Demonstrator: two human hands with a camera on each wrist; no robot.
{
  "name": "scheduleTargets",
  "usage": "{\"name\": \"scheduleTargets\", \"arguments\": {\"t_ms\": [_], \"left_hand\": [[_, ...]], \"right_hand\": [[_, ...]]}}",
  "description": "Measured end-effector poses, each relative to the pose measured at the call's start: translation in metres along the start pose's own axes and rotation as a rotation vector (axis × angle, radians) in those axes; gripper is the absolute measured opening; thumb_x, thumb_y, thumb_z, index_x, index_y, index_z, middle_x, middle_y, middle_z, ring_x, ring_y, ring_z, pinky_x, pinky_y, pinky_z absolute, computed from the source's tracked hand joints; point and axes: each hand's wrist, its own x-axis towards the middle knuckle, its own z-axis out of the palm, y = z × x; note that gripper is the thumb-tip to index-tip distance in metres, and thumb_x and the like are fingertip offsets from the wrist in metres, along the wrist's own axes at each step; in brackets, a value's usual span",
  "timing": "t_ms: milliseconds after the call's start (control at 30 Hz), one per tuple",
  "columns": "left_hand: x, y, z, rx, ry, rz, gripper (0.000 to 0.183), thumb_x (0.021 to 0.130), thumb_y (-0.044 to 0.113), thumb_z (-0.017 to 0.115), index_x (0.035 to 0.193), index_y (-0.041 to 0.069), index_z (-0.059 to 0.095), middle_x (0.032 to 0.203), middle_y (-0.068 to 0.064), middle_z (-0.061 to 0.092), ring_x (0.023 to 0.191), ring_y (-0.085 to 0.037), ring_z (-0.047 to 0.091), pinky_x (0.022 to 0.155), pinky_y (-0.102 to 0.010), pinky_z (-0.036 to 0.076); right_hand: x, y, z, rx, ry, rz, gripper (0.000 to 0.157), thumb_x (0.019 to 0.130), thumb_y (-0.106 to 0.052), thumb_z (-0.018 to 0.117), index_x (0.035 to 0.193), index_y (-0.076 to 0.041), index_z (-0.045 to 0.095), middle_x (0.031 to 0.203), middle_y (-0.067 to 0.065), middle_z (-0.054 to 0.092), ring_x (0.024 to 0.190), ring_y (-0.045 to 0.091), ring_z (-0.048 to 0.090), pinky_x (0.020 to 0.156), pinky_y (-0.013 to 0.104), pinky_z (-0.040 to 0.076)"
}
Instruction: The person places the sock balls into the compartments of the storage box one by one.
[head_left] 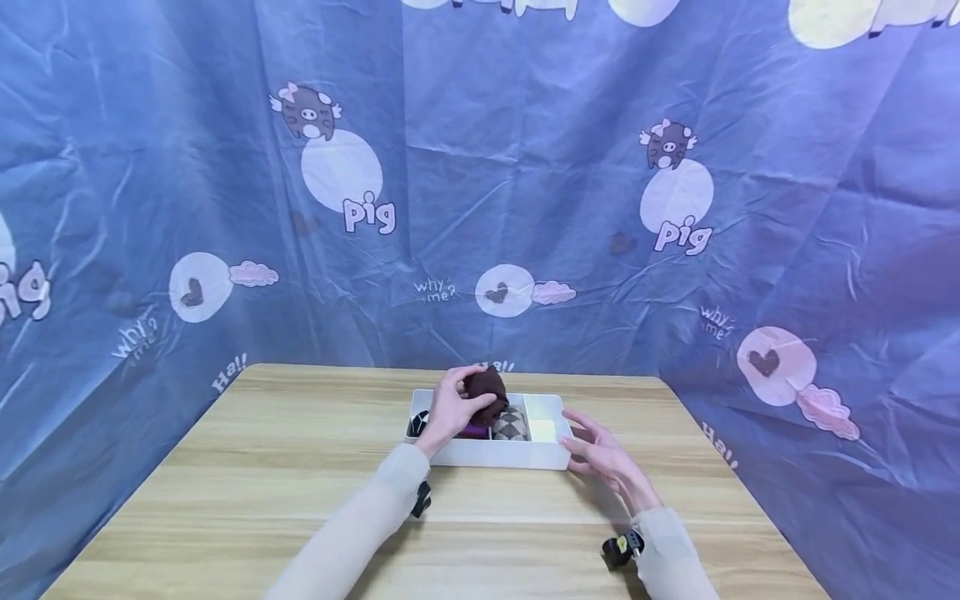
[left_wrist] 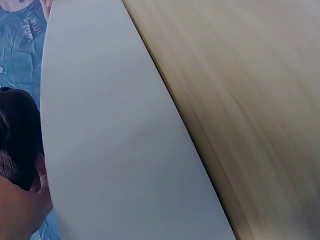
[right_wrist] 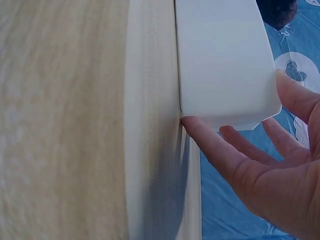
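Note:
A long white divided box (head_left: 498, 454) lies crosswise near the table's back edge. Over its middle, my left hand (head_left: 450, 410) grips a dark brown bundle of ribbed fabric (head_left: 486, 390), like rolled socks, between thumb and fingers. Below the bundle, a purple item (head_left: 474, 432) shows in one compartment, partly hidden. To its right is a checked beige-and-grey bundle (head_left: 511, 424), and a black-and-white item (head_left: 418, 423) sits at the left end. My right hand (head_left: 606, 457) holds the box's right end, fingertips against the end wall and thumb at the rim (right_wrist: 278, 80).
The right-end compartment (head_left: 542, 408) shows its bare white floor. Pale wood tabletop (head_left: 300, 483) spreads in front of the box and to both sides. A blue printed curtain (head_left: 465, 200) hangs close behind the table and along its sides.

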Motion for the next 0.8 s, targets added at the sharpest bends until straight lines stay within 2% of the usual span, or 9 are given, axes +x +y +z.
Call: {"name": "scheduleTargets", "arguments": {"t_ms": [167,333,467,700,800], "left_hand": [[0.000,0.004,0.014,-0.024,0.031,-0.009,0.044,0.075,0.011,0.084,0.117,0.011,0.069,0.124,-0.014,0.058,0.099,-0.033,0.066,0.087,-0.039,0.057],[-0.002,0.006,0.027,-0.027,-0.004,-0.022,0.041,0.077,0.008,0.082,0.114,0.011,0.068,0.124,-0.015,0.056,0.108,-0.031,0.063,0.089,-0.035,0.057],[-0.004,0.006,0.038,-0.040,-0.020,-0.020,0.039,0.076,0.006,0.082,0.112,0.011,0.066,0.120,-0.012,0.057,0.109,-0.027,0.062,0.089,-0.033,0.056],[-0.006,0.005,0.061,-0.164,-0.038,-0.003,0.038,0.074,-0.001,0.081,0.107,0.006,0.063,0.119,-0.016,0.056,0.107,-0.030,0.061,0.092,-0.043,0.055],[-0.007,0.006,0.070,-0.147,-0.043,0.009,0.037,0.074,-0.001,0.081,0.105,0.007,0.063,0.119,-0.016,0.055,0.109,-0.030,0.059,0.092,-0.041,0.055]], "right_hand": [[0.000,0.000,-0.001,0.002,0.002,-0.002,0.070,0.095,-0.006,0.059,0.155,-0.008,0.024,0.154,0.033,0.023,0.100,0.022,0.064,0.089,0.040,0.056],[0.000,0.001,-0.001,0.007,-0.008,-0.011,0.070,0.095,-0.007,0.060,0.155,-0.006,0.023,0.153,0.035,0.023,0.100,0.021,0.064,0.089,0.040,0.057],[0.000,0.002,-0.002,0.006,-0.017,-0.015,0.070,0.096,-0.007,0.059,0.155,-0.006,0.021,0.153,0.035,0.022,0.100,0.020,0.064,0.090,0.040,0.056],[0.003,0.004,-0.003,0.025,-0.045,-0.018,0.072,0.096,-0.009,0.059,0.156,-0.007,0.019,0.154,0.034,0.021,0.101,0.018,0.061,0.086,0.033,0.056],[0.003,0.004,-0.003,0.024,-0.041,-0.020,0.074,0.096,-0.011,0.061,0.156,-0.008,0.019,0.154,0.034,0.020,0.101,0.017,0.061,0.086,0.034,0.056]]}}
